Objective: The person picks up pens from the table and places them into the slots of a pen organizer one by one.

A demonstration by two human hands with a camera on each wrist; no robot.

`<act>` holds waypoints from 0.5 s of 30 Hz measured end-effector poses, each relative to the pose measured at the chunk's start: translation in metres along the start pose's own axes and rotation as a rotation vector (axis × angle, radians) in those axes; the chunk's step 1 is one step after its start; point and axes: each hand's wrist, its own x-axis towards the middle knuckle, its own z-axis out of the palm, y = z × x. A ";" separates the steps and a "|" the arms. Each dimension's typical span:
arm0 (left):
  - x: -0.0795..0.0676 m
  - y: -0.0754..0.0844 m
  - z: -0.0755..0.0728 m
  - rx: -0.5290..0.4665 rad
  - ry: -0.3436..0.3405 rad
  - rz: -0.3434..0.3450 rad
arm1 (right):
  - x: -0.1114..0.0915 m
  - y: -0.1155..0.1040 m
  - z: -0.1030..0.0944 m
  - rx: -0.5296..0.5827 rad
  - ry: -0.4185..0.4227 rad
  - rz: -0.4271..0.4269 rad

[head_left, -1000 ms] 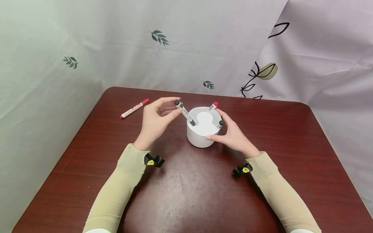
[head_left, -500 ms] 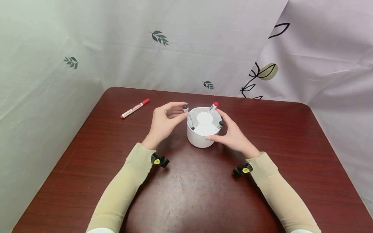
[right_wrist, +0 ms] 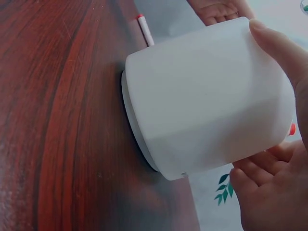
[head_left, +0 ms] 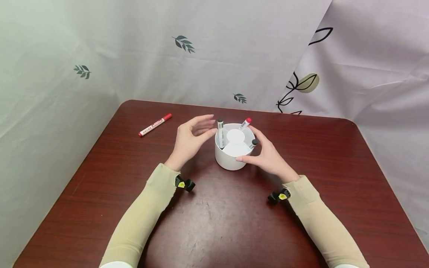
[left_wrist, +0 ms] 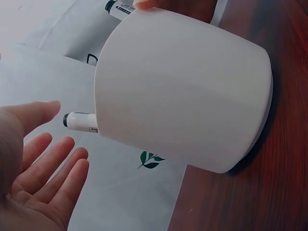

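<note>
A round white pen holder (head_left: 231,160) with divided compartments stands on the table. My right hand (head_left: 268,154) grips its right side, thumb at the front rim and fingers behind. In its left compartment a black-capped marker (head_left: 221,134) stands nearly upright. My left hand (head_left: 189,141) is just left of that marker with relaxed, spread fingers and holds nothing; the left wrist view shows a gap between the fingertips and the marker (left_wrist: 82,121). A red-capped marker (head_left: 245,123) leans at the back of the holder, and another black-capped marker (head_left: 253,143) leans at its right.
A red-and-white marker (head_left: 155,124) lies on the dark red wooden table (head_left: 207,223) at the back left. Behind the table hangs a pale curtain (head_left: 214,67) with leaf prints. Each wrist wears a small black camera.
My left hand has moved right to the holder, lowered the black-capped marker into the left compartment and let it go. The marker now stands straighter. My right hand keeps its place.
</note>
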 end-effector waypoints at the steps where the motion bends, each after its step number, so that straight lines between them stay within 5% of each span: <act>1: 0.000 -0.004 -0.001 0.010 0.003 -0.003 | 0.000 0.001 0.000 0.001 0.002 -0.003; 8: 0.001 -0.025 -0.009 0.062 0.018 -0.005 | -0.004 0.004 0.002 0.046 0.023 -0.041; 15: -0.001 -0.004 -0.011 0.055 0.014 0.000 | -0.003 -0.003 0.004 0.005 0.059 -0.049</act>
